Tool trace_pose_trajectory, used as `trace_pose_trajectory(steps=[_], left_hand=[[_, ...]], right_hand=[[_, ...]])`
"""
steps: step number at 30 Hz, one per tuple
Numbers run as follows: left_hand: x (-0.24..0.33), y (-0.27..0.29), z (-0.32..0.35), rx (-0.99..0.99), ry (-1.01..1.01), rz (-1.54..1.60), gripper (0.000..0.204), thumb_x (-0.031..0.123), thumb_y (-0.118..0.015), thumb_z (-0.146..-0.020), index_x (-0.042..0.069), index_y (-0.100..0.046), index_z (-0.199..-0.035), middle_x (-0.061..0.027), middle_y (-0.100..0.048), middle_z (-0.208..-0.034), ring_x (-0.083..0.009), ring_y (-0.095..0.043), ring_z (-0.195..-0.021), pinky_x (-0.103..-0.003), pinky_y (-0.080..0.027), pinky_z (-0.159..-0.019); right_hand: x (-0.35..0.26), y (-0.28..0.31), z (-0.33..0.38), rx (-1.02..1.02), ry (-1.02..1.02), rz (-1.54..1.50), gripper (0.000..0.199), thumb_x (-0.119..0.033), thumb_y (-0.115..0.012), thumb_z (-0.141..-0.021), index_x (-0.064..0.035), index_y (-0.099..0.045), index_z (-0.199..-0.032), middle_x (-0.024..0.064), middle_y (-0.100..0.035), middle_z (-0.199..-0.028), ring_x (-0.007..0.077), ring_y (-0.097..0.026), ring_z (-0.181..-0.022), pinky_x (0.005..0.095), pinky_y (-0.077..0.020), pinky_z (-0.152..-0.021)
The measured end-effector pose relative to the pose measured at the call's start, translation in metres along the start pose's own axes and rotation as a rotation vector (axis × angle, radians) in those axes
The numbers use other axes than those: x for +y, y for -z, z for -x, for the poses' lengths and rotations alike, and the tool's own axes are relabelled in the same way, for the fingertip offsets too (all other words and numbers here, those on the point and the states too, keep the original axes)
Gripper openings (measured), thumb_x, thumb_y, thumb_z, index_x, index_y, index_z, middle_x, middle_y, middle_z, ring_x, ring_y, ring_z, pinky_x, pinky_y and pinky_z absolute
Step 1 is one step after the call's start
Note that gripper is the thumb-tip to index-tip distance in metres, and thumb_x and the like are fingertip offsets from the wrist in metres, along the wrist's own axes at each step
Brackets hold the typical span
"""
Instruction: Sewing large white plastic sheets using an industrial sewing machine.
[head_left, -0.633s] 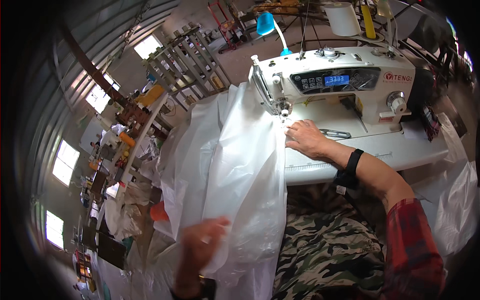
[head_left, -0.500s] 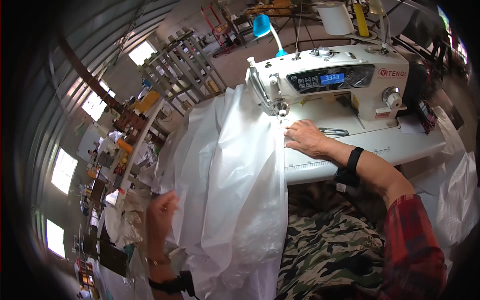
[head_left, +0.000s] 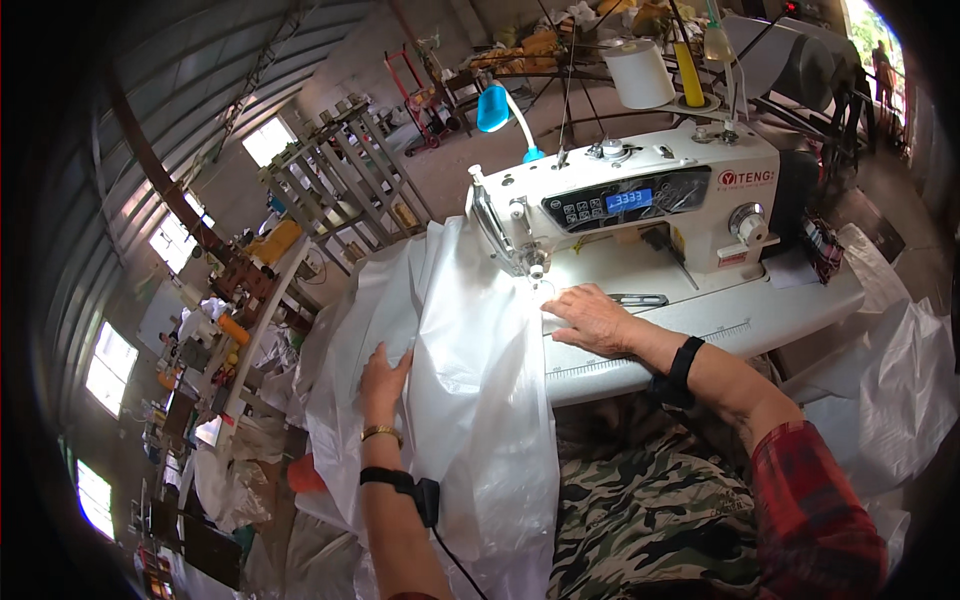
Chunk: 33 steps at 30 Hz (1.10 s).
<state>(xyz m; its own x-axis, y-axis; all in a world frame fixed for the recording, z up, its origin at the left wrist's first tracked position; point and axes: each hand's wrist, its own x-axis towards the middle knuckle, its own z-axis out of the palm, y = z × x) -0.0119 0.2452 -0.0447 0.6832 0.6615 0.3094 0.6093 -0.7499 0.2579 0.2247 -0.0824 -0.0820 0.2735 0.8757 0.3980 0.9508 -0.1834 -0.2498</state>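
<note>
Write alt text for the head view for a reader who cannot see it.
A person seated at a white sewing machine presses the right hand flat on translucent white plastic sheeting just by the needle, while the left hand rests on the sheeting where it drapes off the table. Behind lies a cluttered workshop with shelving.

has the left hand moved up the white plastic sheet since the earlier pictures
Yes: the left hand has climbed the hanging white plastic sheet, nearer the white sewing machine.
</note>
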Motion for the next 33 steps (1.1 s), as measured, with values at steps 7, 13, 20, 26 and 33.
trace_pose_trajectory(steps=[7, 13, 20, 26, 33], left_hand=[[-0.029, -0.044, 0.008, -0.067, 0.115, -0.036, 0.026, 0.026, -0.050, -0.095, 0.003, -0.056, -0.104, -0.0219, -0.065, -0.107, -0.0382, -0.062, -0.103, -0.050, -0.050, -0.085], [-0.056, -0.020, 0.063, 0.052, 0.118, -0.232, 0.019, 0.023, -0.053, -0.093, 0.006, -0.061, -0.092, -0.0177, -0.068, -0.082, -0.0381, -0.068, -0.078, -0.049, -0.053, -0.068], [-0.165, -0.032, 0.285, -0.461, -0.247, -0.677, 0.013, 0.025, -0.060, -0.086, 0.015, -0.068, -0.087, -0.0073, -0.071, -0.088, -0.0288, -0.070, -0.084, -0.043, -0.055, -0.068], [-0.249, -0.005, 0.313, -0.215, 0.114, -0.732, 0.020, 0.026, -0.066, -0.084, 0.008, -0.067, -0.092, -0.0127, -0.069, -0.096, -0.0326, -0.067, -0.090, -0.045, -0.054, -0.075], [0.006, 0.101, 0.224, 0.138, -0.112, 0.262, 0.036, 0.008, -0.070, -0.082, -0.001, -0.062, -0.116, -0.0171, -0.068, -0.099, -0.0303, -0.066, -0.088, -0.039, -0.052, -0.079]], right_hand=[[-0.020, -0.005, -0.014, 0.093, 0.155, -0.048, 0.023, -0.019, -0.058, -0.092, -0.0131, -0.068, -0.112, 0.0102, -0.062, -0.100, 0.0249, -0.056, -0.101, 0.0398, -0.0429, -0.086], [-0.014, -0.014, -0.022, 0.150, 0.111, 0.032, 0.008, -0.016, -0.059, -0.087, -0.0109, -0.065, -0.087, 0.0094, -0.061, -0.089, 0.0266, -0.059, -0.095, 0.0415, -0.0452, -0.080], [-0.001, -0.006, -0.007, 0.167, -0.034, 0.080, 0.013, -0.017, -0.057, -0.088, -0.0103, -0.068, -0.087, 0.0094, -0.061, -0.090, 0.0265, -0.058, -0.097, 0.0410, -0.0426, -0.086], [-0.015, -0.018, -0.002, 0.237, 0.015, -0.010, 0.017, -0.020, -0.061, -0.086, -0.0101, -0.069, -0.095, 0.0105, -0.061, -0.106, 0.0269, -0.053, -0.109, 0.0426, -0.0395, -0.092], [-0.101, -0.024, 0.060, 0.177, 0.251, -0.077, 0.029, -0.025, -0.070, -0.069, -0.0024, -0.065, -0.087, 0.0138, -0.064, -0.094, 0.0301, -0.059, -0.092, 0.0425, -0.0433, -0.085]])
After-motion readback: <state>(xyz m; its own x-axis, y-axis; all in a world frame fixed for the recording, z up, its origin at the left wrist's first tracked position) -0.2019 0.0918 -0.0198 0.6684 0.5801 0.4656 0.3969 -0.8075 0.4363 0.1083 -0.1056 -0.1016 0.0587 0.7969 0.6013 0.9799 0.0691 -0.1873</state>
